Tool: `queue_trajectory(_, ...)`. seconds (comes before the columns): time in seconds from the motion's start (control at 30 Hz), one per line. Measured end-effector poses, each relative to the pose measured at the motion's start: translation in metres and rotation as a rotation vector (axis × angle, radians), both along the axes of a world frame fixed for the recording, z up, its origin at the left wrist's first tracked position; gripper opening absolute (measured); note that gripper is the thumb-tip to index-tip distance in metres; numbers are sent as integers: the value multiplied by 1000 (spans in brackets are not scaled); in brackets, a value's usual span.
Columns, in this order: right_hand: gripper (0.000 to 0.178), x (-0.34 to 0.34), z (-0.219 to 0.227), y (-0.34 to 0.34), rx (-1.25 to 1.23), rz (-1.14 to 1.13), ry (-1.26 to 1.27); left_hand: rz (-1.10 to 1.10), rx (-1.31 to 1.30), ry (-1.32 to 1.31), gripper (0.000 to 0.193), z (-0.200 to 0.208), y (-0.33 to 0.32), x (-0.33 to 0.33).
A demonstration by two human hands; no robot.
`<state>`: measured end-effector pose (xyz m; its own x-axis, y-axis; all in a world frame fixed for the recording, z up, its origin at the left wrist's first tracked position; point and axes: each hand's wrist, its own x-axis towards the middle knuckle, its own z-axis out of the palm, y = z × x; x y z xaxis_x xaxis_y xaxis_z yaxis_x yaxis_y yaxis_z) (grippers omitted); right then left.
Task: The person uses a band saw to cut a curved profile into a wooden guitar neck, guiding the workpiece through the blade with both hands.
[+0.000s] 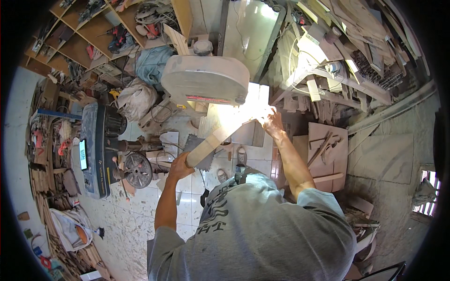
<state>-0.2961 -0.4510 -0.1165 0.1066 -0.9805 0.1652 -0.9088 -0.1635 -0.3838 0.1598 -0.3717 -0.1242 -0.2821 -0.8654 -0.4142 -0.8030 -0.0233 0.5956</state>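
Note:
A long light-coloured wooden board (208, 144) slants from near left to far right at the band saw (204, 77). My left hand (180, 167) grips its near end, fingers wrapped around the edge. At the far end, my right hand (271, 121) is closed on the board beside the saw table (263, 93). Strong glare washes out the wood there. The saw's rounded upper housing hides the blade, so I cannot tell whether the board touches it.
To the left stands a drill press (96, 150) with a lit phone (83, 154) on it. Shelves (84, 35) with power tools are at the back left. Wood offcuts (328, 61) pile up at the back right. A brown panel (326, 154) with wood strips lies on the right.

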Motion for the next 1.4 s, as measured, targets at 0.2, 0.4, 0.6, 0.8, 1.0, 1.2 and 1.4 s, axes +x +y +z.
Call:
queue_trajectory(0.2, 22, -6, -12, -3, -39, 60, 96, -17, -22, 4, 75, 4, -2, -1)
queue_trajectory(0.4, 26, -7, -17, -5, -36, 8, 68, -27, -51, 20, 72, 8, -5, -4)
queue_trajectory(0.6, 25, -9, -10, -10, 11, 27, 44, -32, -84, 51, 71, 11, -5, -6)
queue_trajectory(0.8, 20, -10, -11, -14, -40, 26, 56, -2, -68, 60, 70, 11, -5, -9)
queue_trajectory(1.0, 20, -15, -15, -21, -47, 46, 36, 2, -121, 75, 68, 3, -4, -10)
queue_trajectory(1.2, 23, -18, -16, -28, -42, 49, 17, -7, -112, 97, 67, -4, -6, -10)
queue_trajectory(1.4, 28, -23, -25, -34, -160, 97, 60, 3, -141, 62, 73, -3, -3, -13)
